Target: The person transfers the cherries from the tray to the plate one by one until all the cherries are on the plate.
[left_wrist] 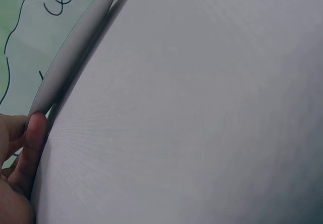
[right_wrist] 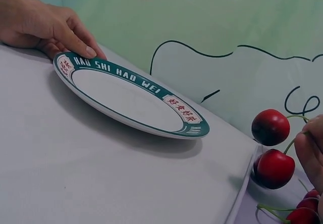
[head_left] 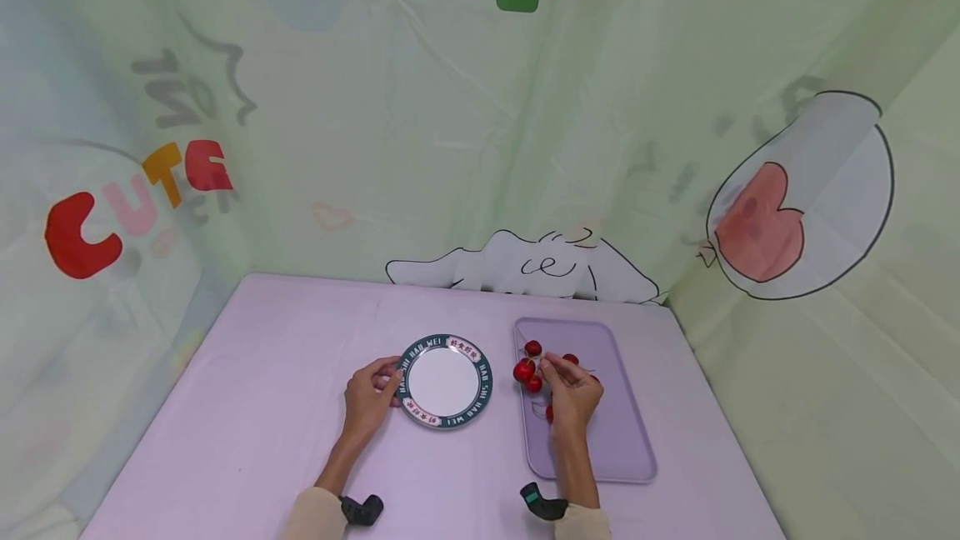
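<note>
My left hand [head_left: 369, 398] grips the left rim of a round white plate [head_left: 442, 382], thumb on top and fingers underneath. The plate has a dark green lettered border, and in the right wrist view a shadow shows beneath it. My right hand [head_left: 574, 397] is over the lilac tray [head_left: 622, 440], pinching thin green stems between thumb and fingertips. Two shiny red cherries, an upper cherry [right_wrist: 270, 127] and a lower cherry [right_wrist: 274, 168], hang from those stems by the tray's left edge. More cherries [right_wrist: 303, 216] lie on the tray, partly hidden behind the right hand.
A pale pink-lilac table [head_left: 247, 407] carries both plate and tray, with a strip of tabletop between them. Printed cloth curtain [head_left: 450, 148] surrounds the table at the back and sides. Dark wrist devices [head_left: 363, 511] sit at both cuffs.
</note>
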`<state>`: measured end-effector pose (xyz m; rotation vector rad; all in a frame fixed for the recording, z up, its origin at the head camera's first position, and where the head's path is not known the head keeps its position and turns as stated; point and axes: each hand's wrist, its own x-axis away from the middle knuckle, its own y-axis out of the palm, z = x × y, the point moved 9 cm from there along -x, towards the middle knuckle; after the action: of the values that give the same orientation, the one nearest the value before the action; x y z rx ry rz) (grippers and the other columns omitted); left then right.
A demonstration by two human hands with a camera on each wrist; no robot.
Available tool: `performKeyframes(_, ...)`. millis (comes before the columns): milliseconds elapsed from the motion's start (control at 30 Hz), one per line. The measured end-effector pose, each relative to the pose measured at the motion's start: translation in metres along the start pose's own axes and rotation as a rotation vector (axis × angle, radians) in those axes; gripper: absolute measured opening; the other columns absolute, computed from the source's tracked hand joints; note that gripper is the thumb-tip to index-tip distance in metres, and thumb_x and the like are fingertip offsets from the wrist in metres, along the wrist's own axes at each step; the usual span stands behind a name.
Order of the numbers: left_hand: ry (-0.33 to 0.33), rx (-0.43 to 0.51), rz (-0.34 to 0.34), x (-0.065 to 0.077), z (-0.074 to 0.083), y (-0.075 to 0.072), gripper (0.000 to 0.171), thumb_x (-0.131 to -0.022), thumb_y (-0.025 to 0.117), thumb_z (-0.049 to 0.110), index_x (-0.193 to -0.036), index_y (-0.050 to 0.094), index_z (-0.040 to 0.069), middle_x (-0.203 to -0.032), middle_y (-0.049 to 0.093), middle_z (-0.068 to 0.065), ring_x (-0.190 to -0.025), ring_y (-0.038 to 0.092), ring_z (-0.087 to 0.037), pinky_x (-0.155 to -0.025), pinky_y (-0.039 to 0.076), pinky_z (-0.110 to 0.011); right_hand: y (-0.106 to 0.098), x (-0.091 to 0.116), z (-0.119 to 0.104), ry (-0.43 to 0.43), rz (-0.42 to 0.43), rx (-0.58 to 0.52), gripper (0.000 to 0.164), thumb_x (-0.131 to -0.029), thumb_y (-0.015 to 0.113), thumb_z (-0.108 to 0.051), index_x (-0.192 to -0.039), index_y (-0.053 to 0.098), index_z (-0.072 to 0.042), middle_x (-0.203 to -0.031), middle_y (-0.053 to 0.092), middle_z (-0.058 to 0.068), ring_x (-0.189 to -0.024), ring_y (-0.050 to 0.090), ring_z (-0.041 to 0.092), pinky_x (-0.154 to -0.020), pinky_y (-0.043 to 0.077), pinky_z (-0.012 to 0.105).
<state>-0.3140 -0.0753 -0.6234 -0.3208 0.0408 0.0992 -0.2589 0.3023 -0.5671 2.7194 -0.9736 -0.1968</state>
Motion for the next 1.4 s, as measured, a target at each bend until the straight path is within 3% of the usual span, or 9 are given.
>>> performKeyframes(467, 0.001, 0.002, -0.010, 0.000, -0.002, 0.001, 0.033, -0.104, 0.073, 0.009, -0.137, 0.074, 0.007, -0.112, 0.075, -0.015, -0.063, 0.067, -0.011, -0.057, 0.060, -0.021, 0.007, 0.006, 0.006, -0.006, -0.018, -0.044, 0.022, -0.089, 0.080, 0.015, -0.110, 0.076, 0.020, -0.086, 0.083, 0.007, -0.071, 0.079, 0.014, -0.071, 0.068, 0.026)
performKeyframes(600, 0.001, -0.005, -0.013, -0.001, -0.004, 0.002, 0.034, -0.104, 0.073, 0.009, -0.138, 0.073, 0.007, -0.113, 0.076, -0.015, -0.063, 0.069, -0.011, -0.057, 0.060, -0.021, 0.008, 0.008, 0.010, 0.016, -0.025, -0.038, 0.025, -0.091, 0.079, 0.014, -0.115, 0.075, 0.020, -0.091, 0.084, 0.010, -0.075, 0.080, 0.014, -0.074, 0.068, 0.026)
performKeyframes(767, 0.015, -0.006, -0.011, -0.001, -0.003, 0.001, 0.034, -0.104, 0.072, 0.009, -0.138, 0.073, 0.006, -0.112, 0.076, -0.015, -0.063, 0.069, -0.012, -0.057, 0.060, -0.022, 0.012, 0.011, 0.007, 0.034, -0.026, -0.010, 0.031, -0.093, 0.079, 0.009, -0.122, 0.073, 0.019, -0.094, 0.085, 0.006, -0.079, 0.082, 0.013, -0.078, 0.068, 0.026)
performKeyframes(933, 0.025, -0.007, -0.014, -0.002, -0.002, 0.001, 0.033, -0.104, 0.073, 0.009, -0.137, 0.073, 0.006, -0.111, 0.077, -0.014, -0.061, 0.069, -0.011, -0.057, 0.059, -0.021, 0.013, 0.013, 0.003, 0.028, -0.033, -0.019, 0.028, -0.093, 0.078, 0.011, -0.119, 0.073, 0.020, -0.094, 0.084, 0.010, -0.078, 0.082, 0.015, -0.077, 0.068, 0.026)
performKeyframes(1233, 0.024, 0.000, -0.013, -0.003, -0.003, 0.002, 0.033, -0.104, 0.073, 0.009, -0.137, 0.074, 0.007, -0.111, 0.077, -0.014, -0.061, 0.069, -0.011, -0.056, 0.058, -0.020, 0.013, 0.008, 0.022, 0.058, -0.087, -0.122, 0.031, -0.093, 0.083, 0.001, -0.120, 0.076, 0.014, -0.094, 0.085, 0.007, -0.078, 0.082, 0.013, -0.078, 0.067, 0.023)
performKeyframes(1400, 0.024, 0.001, -0.014, -0.002, -0.003, 0.002, 0.034, -0.104, 0.073, 0.009, -0.138, 0.073, 0.007, -0.111, 0.077, -0.014, -0.061, 0.069, -0.011, -0.056, 0.058, -0.020, 0.014, 0.012, 0.027, 0.092, -0.067, -0.071, 0.034, -0.095, 0.080, 0.003, -0.126, 0.073, 0.016, -0.097, 0.085, 0.009, -0.078, 0.082, 0.014, -0.081, 0.067, 0.024)
